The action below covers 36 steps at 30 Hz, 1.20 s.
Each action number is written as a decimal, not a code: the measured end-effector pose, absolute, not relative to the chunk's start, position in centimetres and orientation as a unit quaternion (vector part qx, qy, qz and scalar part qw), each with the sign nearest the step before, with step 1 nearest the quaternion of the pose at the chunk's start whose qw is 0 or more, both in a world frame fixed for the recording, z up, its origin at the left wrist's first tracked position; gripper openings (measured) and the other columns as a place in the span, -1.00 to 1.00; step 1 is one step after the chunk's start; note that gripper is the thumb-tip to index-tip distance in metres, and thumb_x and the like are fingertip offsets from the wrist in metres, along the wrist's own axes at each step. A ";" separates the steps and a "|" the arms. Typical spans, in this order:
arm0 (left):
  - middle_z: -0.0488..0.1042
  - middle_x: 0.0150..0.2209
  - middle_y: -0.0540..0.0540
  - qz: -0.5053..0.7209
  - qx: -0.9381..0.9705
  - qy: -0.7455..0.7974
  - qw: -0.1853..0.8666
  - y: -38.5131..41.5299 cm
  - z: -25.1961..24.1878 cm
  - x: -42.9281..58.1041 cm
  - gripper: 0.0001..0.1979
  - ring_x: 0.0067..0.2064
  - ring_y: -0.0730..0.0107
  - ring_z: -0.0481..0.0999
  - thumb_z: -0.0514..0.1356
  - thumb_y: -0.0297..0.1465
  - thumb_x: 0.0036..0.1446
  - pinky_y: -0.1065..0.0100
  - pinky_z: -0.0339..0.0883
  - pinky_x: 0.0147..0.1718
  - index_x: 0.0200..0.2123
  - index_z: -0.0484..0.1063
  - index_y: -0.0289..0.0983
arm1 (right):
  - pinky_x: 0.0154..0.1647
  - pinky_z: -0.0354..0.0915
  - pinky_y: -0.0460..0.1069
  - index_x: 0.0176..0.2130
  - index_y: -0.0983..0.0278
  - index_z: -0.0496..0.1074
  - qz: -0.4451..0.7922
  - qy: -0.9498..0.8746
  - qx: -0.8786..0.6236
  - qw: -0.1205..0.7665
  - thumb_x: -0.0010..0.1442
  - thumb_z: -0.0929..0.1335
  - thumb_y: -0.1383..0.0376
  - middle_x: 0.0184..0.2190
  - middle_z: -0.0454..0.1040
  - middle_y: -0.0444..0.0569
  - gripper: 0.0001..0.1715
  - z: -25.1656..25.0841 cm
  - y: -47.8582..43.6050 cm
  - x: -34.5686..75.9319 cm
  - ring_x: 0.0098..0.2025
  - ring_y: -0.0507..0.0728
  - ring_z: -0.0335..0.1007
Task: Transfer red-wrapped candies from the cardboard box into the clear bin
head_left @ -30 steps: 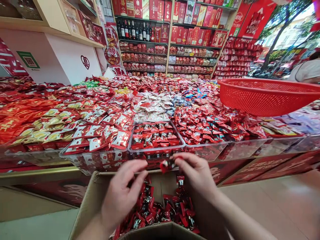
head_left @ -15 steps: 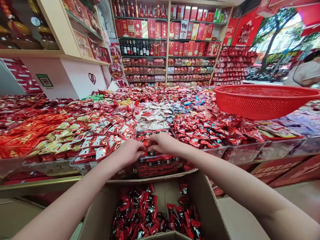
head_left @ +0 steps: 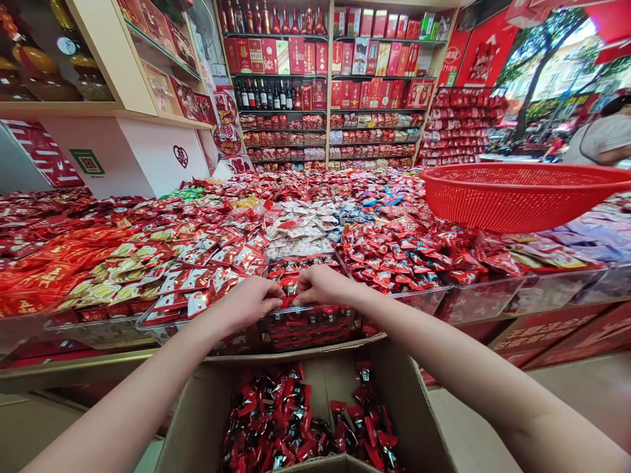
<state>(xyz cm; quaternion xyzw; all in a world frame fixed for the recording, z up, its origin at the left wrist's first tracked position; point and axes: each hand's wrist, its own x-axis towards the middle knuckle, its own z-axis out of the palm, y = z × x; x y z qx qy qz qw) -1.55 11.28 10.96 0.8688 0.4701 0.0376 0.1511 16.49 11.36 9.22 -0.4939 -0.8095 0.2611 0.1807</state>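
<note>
My left hand [head_left: 257, 297] and my right hand [head_left: 323, 286] meet at the front of a clear plastic bin [head_left: 310, 334] filled with red-and-black wrapped candies. Fingers and thumbs are pinched together on both. A bit of red candy wrapper [head_left: 288, 303] shows between the fingertips, low against the bin's front rim. Rows of the same candies [head_left: 315, 317] show through the bin's front wall. Below my wrists stands an open cardboard box [head_left: 428, 410], and loose red-and-black candies [head_left: 276, 417] lie on its bottom.
White packets [head_left: 305, 226] are heaped behind the bin, with red-and-white packets [head_left: 210, 279] left and red candies [head_left: 394, 253] right. A red plastic basket [head_left: 513, 200] rests on the right-hand piles. Shelves [head_left: 328, 79] stand behind; a person [head_left: 599, 138] is at far right.
My hands have dropped slightly toward the bin's front rim, and the fingertips are lower among the candies. A red wrapper now shows between them.
</note>
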 end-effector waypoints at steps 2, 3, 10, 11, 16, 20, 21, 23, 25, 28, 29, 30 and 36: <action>0.51 -0.42 0.00 0.040 0.869 0.471 0.150 11.3 11.0 -1.4 -0.83 -0.39 0.44 0.44 0.09 -0.37 0.04 0.34 0.25 -0.38 -0.36 0.45 -0.29 | -0.59 0.02 -0.16 -0.57 0.35 0.38 0.272 -0.812 -0.487 0.173 -0.13 0.43 0.27 -0.68 0.25 -0.21 -0.80 9.4 11.5 16.5 -0.57 -0.05 0.13; 0.51 -0.42 -0.01 0.042 0.868 0.472 0.149 11.3 11.0 -1.4 -0.83 -0.40 0.43 0.44 0.09 -0.37 0.04 0.33 0.24 -0.38 -0.36 0.46 -0.29 | -0.58 0.02 -0.16 -0.56 0.36 0.39 0.277 -0.814 -0.481 0.170 -0.12 0.43 0.28 -0.68 0.25 -0.21 -0.81 9.4 11.5 16.5 -0.57 -0.05 0.13; 0.53 -0.40 -0.01 0.053 0.873 0.461 0.148 11.5 10.6 -1.9 -0.81 -0.38 0.42 0.45 0.07 -0.39 0.00 0.37 0.24 -0.37 -0.37 0.47 -0.24 | -0.56 0.06 -0.17 -0.47 0.37 0.43 0.300 -0.821 -0.456 0.169 -0.07 0.40 0.31 -0.65 0.29 -0.20 -0.86 9.4 11.5 16.4 -0.56 -0.06 0.16; 0.54 -0.39 -0.02 0.056 0.874 0.459 0.146 11.5 10.6 -1.9 -0.80 -0.37 0.41 0.45 0.06 -0.40 -0.01 0.39 0.23 -0.37 -0.37 0.48 -0.22 | -0.55 0.07 -0.17 -0.46 0.37 0.44 0.308 -0.820 -0.453 0.165 -0.05 0.38 0.31 -0.65 0.30 -0.20 -0.87 9.4 11.4 16.5 -0.56 -0.06 0.16; 0.56 -0.34 -0.03 0.076 0.882 0.446 0.134 11.3 10.4 -2.0 -0.75 -0.33 0.38 0.47 0.04 -0.42 -0.02 0.42 0.22 -0.33 -0.33 0.51 -0.17 | -0.51 0.13 -0.15 -0.37 0.36 0.46 0.335 -0.817 -0.439 0.163 -0.02 0.35 0.29 -0.55 0.41 -0.14 -0.82 9.9 11.1 16.8 -0.52 -0.02 0.26; 0.56 -0.31 -0.04 0.090 0.885 0.437 0.133 11.1 10.4 -2.1 -0.74 -0.30 0.36 0.47 0.05 -0.42 -0.02 0.42 0.22 -0.31 -0.30 0.50 -0.17 | -0.52 0.12 -0.15 -0.38 0.35 0.45 0.302 -0.829 -0.438 0.171 -0.01 0.34 0.31 -0.56 0.40 -0.13 -0.84 9.8 10.9 16.8 -0.52 -0.03 0.24; 0.56 -0.30 -0.04 0.093 0.885 0.437 0.134 11.1 10.4 -2.1 -0.73 -0.29 0.36 0.48 0.05 -0.43 -0.02 0.42 0.22 -0.30 -0.29 0.50 -0.16 | -0.52 0.11 -0.15 -0.38 0.35 0.45 0.296 -0.833 -0.436 0.169 -0.01 0.34 0.30 -0.56 0.40 -0.14 -0.84 9.6 10.9 16.7 -0.53 -0.03 0.23; 0.56 -0.27 -0.04 0.098 0.883 0.438 0.136 11.1 10.4 -2.1 -0.71 -0.27 0.34 0.48 0.06 -0.44 -0.03 0.41 0.23 -0.30 -0.25 0.49 -0.14 | -0.51 0.11 -0.15 -0.37 0.34 0.44 0.284 -0.835 -0.437 0.174 -0.01 0.34 0.30 -0.55 0.40 -0.13 -0.84 9.4 10.9 16.6 -0.53 -0.03 0.23; 0.56 -0.27 -0.03 0.102 0.882 0.440 0.137 11.1 10.4 -2.1 -0.70 -0.27 0.34 0.48 0.06 -0.46 -0.04 0.41 0.23 -0.29 -0.24 0.49 -0.13 | -0.50 0.11 -0.15 -0.37 0.34 0.44 0.278 -0.838 -0.436 0.175 0.00 0.33 0.31 -0.55 0.40 -0.13 -0.84 9.2 10.9 16.6 -0.52 -0.03 0.22; 0.56 -0.28 -0.02 0.110 0.880 0.442 0.137 10.9 10.4 -2.2 -0.71 -0.28 0.34 0.49 0.07 -0.46 -0.04 0.41 0.25 -0.29 -0.25 0.49 -0.13 | -0.51 0.09 -0.15 -0.39 0.34 0.45 0.262 -0.845 -0.432 0.174 0.01 0.32 0.30 -0.58 0.38 -0.14 -0.85 9.0 10.9 16.4 -0.54 -0.03 0.20; 0.56 -0.27 -0.01 0.113 0.879 0.443 0.136 10.9 10.4 -2.2 -0.71 -0.27 0.35 0.49 0.07 -0.46 -0.04 0.41 0.25 -0.29 -0.26 0.49 -0.13 | -0.52 0.08 -0.15 -0.40 0.34 0.45 0.256 -0.846 -0.435 0.174 0.02 0.32 0.30 -0.59 0.37 -0.15 -0.85 8.9 10.9 16.4 -0.54 -0.04 0.20; 0.56 -0.27 -0.01 0.116 0.879 0.443 0.134 10.8 10.4 -2.2 -0.71 -0.27 0.35 0.49 0.08 -0.46 -0.04 0.41 0.25 -0.28 -0.26 0.49 -0.13 | -0.53 0.08 -0.15 -0.41 0.34 0.45 0.249 -0.845 -0.439 0.174 0.02 0.32 0.30 -0.60 0.36 -0.15 -0.84 8.9 10.9 16.3 -0.55 -0.04 0.19; 0.56 -0.28 -0.04 0.133 0.878 0.444 0.116 11.1 10.2 -2.0 -0.73 -0.26 0.32 0.49 0.08 -0.47 -0.03 0.37 0.29 -0.27 -0.26 0.49 -0.18 | -0.52 0.09 -0.13 -0.40 0.34 0.46 0.241 -0.846 -0.454 0.143 0.03 0.32 0.29 -0.61 0.36 -0.13 -0.84 9.2 11.1 16.1 -0.55 -0.01 0.21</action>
